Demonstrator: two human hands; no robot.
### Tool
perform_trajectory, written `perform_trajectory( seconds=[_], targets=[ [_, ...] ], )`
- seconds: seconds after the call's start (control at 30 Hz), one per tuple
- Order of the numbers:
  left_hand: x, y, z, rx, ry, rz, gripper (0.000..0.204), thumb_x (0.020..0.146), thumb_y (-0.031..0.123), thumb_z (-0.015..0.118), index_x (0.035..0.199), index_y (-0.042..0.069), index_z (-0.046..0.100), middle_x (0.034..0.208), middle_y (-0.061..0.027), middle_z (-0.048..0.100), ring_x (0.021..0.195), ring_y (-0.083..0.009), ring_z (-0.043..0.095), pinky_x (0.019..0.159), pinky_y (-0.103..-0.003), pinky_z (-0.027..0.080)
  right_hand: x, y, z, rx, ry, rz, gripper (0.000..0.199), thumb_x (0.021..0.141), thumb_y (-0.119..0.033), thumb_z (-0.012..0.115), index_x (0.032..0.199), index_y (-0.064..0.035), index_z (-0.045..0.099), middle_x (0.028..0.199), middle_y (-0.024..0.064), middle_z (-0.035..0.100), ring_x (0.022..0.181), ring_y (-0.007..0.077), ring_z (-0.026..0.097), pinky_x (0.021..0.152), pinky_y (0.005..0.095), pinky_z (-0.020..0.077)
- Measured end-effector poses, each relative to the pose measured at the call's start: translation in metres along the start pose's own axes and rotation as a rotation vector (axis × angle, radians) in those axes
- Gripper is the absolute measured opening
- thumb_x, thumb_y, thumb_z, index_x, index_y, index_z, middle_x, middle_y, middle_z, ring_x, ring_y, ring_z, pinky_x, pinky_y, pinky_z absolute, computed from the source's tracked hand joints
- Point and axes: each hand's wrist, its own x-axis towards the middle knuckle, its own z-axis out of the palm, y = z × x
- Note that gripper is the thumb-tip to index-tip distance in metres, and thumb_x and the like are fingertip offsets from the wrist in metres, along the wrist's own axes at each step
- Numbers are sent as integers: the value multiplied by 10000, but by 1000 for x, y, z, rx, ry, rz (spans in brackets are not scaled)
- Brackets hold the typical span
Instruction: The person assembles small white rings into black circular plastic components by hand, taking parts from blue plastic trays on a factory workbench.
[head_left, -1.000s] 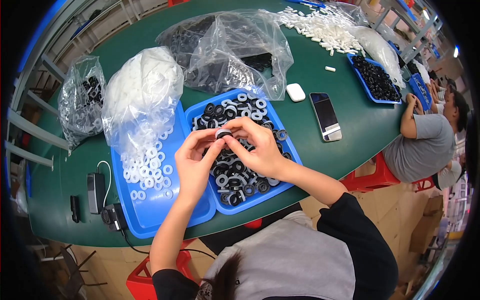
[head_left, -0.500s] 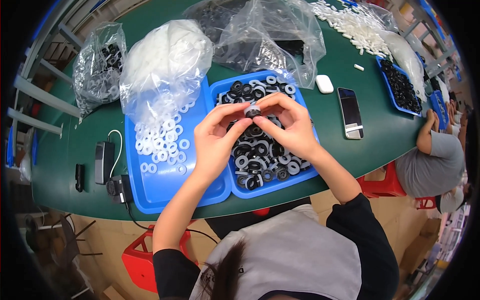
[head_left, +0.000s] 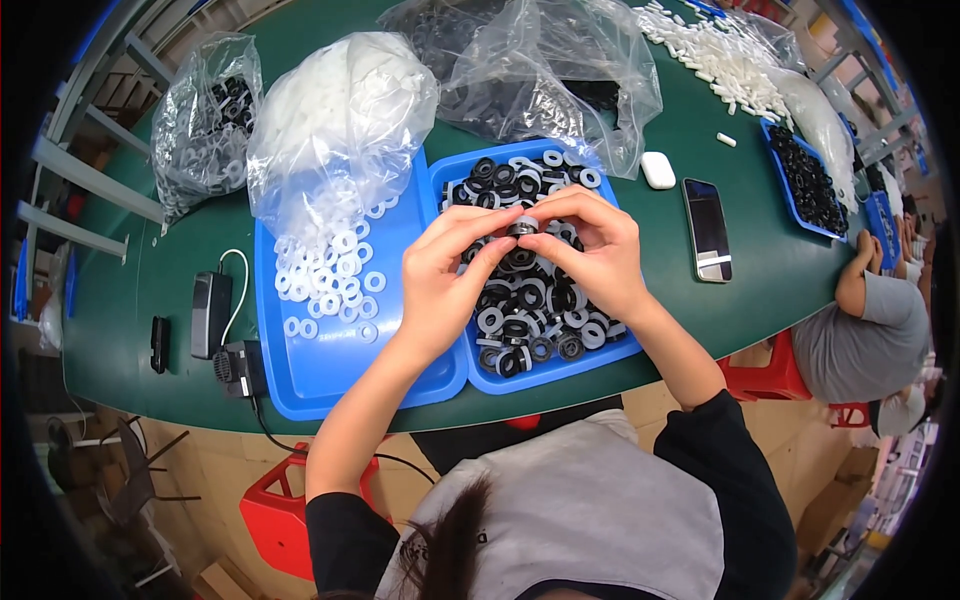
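Observation:
Between the fingertips of both hands is a small black ring with a pale ring against it (head_left: 522,229). My left hand (head_left: 440,270) pinches it from one side, and my right hand (head_left: 598,252) from the other. Fingertips cover part of the piece. Just below the hands lies a blue tray (head_left: 555,375) heaped with black and grey-white ring pieces (head_left: 515,325). Beside it on the left, a second blue tray (head_left: 310,375) carries loose white flat rings (head_left: 330,280), spilling from a clear plastic bag (head_left: 340,130).
Farther left stand a bag of black and pale parts (head_left: 205,140) and a black power adapter (head_left: 209,315) with cables. To the right are a phone (head_left: 707,230), a white case (head_left: 657,170), scattered white cylinders (head_left: 715,60) and a tray of black parts (head_left: 803,180). A co-worker (head_left: 870,320) sits beyond.
The whole view has shifted slightly. Both hands still hold the ring piece over the right tray, with the fingers at a slightly different angle around it.

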Motion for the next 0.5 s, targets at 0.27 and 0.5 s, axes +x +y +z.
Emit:
perform_trajectory(
  seconds=[0.27, 0.5],
  targets=[
    [1, 0, 3, 388, 38, 260, 269, 791, -34, 667, 1054, 22, 665, 947, -108, 646, 848, -232, 618, 710, -305, 504, 0, 5, 3, -116, 15, -29, 164, 756, -6, 727, 896, 19, 645, 866, 87, 635, 753, 153, 591, 686, 270, 472],
    [10, 0, -14, 582, -28, 102, 307, 749, 161, 761, 1006, 24, 663, 926, -119, 656, 843, -271, 625, 749, -345, 505, 8, 1, -4, -463, 99, 19, 152, 767, -74, 731, 887, -4, 669, 809, 84, 641, 702, 186, 603, 635, 290, 475]
  ],
)
